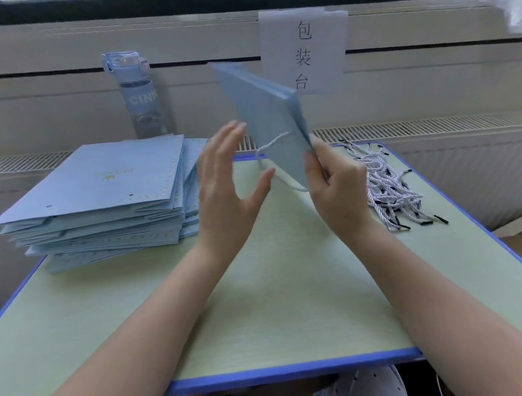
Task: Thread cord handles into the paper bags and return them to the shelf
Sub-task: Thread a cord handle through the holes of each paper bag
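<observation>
Above the green table [261, 292], right fingers [312, 165] pinch a blue bag [261, 103]; left fingers [218, 144] spread, empty.

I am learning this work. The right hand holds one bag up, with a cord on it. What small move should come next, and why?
Probably the left hand should close on the bag to steady it. The right hand grips only its lower edge, the bag is tilted in the air, one cord loop hangs loose, and the left hand is open beside it.
</observation>
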`<action>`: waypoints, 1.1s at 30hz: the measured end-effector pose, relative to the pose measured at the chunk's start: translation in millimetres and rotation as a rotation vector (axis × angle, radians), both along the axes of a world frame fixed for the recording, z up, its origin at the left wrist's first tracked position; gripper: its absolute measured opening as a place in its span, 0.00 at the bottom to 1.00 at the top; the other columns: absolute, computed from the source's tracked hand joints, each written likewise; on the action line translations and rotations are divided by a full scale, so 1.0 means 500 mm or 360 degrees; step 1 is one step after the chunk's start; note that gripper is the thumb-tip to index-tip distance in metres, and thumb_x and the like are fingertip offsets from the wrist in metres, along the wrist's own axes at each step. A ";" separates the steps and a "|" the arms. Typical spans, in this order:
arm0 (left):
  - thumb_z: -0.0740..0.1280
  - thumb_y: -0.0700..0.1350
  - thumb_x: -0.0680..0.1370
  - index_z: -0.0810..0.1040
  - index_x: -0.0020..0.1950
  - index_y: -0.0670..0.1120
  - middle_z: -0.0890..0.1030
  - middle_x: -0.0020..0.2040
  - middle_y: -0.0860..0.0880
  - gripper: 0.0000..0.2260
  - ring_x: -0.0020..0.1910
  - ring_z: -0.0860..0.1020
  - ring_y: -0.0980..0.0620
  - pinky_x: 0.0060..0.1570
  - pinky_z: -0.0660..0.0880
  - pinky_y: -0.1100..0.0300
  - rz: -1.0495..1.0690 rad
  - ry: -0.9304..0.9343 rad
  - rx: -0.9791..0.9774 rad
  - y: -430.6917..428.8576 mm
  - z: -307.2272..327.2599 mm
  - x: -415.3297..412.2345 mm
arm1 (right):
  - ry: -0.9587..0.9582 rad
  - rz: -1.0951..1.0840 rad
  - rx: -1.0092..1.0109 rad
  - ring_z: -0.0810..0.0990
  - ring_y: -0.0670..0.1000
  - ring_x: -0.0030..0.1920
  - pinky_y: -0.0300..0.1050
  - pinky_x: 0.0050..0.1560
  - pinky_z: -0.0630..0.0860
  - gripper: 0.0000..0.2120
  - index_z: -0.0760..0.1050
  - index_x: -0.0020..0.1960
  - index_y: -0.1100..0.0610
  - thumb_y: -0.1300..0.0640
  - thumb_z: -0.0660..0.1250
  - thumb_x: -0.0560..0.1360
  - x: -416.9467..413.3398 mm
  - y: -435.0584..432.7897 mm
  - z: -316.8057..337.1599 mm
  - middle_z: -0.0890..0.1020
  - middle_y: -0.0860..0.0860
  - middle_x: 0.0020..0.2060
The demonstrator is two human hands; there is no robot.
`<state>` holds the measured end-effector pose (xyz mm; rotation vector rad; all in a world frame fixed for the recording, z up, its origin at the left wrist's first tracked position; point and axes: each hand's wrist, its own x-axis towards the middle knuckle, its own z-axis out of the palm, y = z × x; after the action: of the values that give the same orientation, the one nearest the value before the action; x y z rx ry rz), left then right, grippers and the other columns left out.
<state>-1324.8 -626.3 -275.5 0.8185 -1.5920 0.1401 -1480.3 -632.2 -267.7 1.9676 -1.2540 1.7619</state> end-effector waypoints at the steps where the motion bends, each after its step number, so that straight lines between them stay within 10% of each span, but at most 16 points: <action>1: 0.70 0.48 0.76 0.64 0.70 0.41 0.66 0.69 0.46 0.27 0.70 0.64 0.49 0.70 0.62 0.51 0.0053 0.0074 -0.0034 -0.001 0.004 0.005 | 0.0068 0.0042 0.0018 0.71 0.37 0.31 0.25 0.34 0.64 0.11 0.79 0.56 0.63 0.66 0.64 0.75 0.001 -0.002 -0.004 0.80 0.43 0.31; 5: 0.68 0.51 0.76 0.60 0.71 0.38 0.61 0.71 0.45 0.31 0.72 0.59 0.50 0.72 0.57 0.57 0.0127 0.0146 0.0086 -0.010 0.000 0.012 | 0.0244 0.0367 0.0250 0.82 0.46 0.48 0.42 0.50 0.77 0.12 0.82 0.54 0.58 0.64 0.66 0.72 0.007 -0.008 -0.026 0.84 0.51 0.49; 11: 0.66 0.48 0.74 0.74 0.60 0.43 0.80 0.52 0.52 0.17 0.54 0.77 0.51 0.58 0.70 0.59 -0.0006 -0.0062 0.0328 -0.017 -0.003 0.028 | 0.0310 0.0479 0.0834 0.81 0.47 0.52 0.40 0.56 0.74 0.14 0.82 0.54 0.58 0.59 0.73 0.69 0.001 -0.005 -0.023 0.83 0.53 0.53; 16: 0.69 0.44 0.73 0.70 0.66 0.48 0.75 0.60 0.56 0.22 0.63 0.72 0.52 0.62 0.66 0.60 -0.0218 -0.0497 0.0701 -0.025 -0.025 0.035 | 0.0591 0.0447 0.1417 0.72 0.42 0.35 0.30 0.37 0.68 0.21 0.80 0.56 0.57 0.50 0.76 0.67 -0.024 -0.014 -0.022 0.75 0.43 0.32; 22: 0.70 0.55 0.73 0.68 0.71 0.51 0.69 0.70 0.54 0.28 0.70 0.63 0.55 0.66 0.57 0.65 -0.0146 -0.0963 0.1225 -0.033 -0.049 0.042 | 0.0837 0.0416 0.1294 0.80 0.51 0.48 0.42 0.52 0.70 0.09 0.83 0.52 0.55 0.54 0.69 0.74 -0.020 -0.014 -0.018 0.85 0.52 0.46; 28: 0.71 0.44 0.74 0.84 0.49 0.47 0.83 0.45 0.55 0.05 0.46 0.79 0.61 0.50 0.71 0.74 -0.0053 -0.0377 0.1133 -0.024 -0.026 0.049 | 0.0650 0.0289 0.1144 0.76 0.47 0.38 0.41 0.43 0.71 0.07 0.84 0.47 0.56 0.55 0.68 0.75 -0.039 -0.022 -0.018 0.85 0.53 0.39; 33: 0.71 0.45 0.74 0.84 0.47 0.44 0.84 0.42 0.50 0.06 0.39 0.75 0.59 0.41 0.68 0.72 0.0093 -0.0742 0.1124 -0.029 -0.022 0.055 | 0.0516 0.0252 0.1231 0.80 0.51 0.41 0.39 0.45 0.72 0.08 0.83 0.47 0.61 0.57 0.68 0.75 -0.056 -0.030 -0.015 0.85 0.56 0.41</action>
<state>-1297.2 -640.8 -286.5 1.4539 -2.0934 -0.2236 -1508.1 -647.2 -275.3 2.6667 -1.8690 0.9909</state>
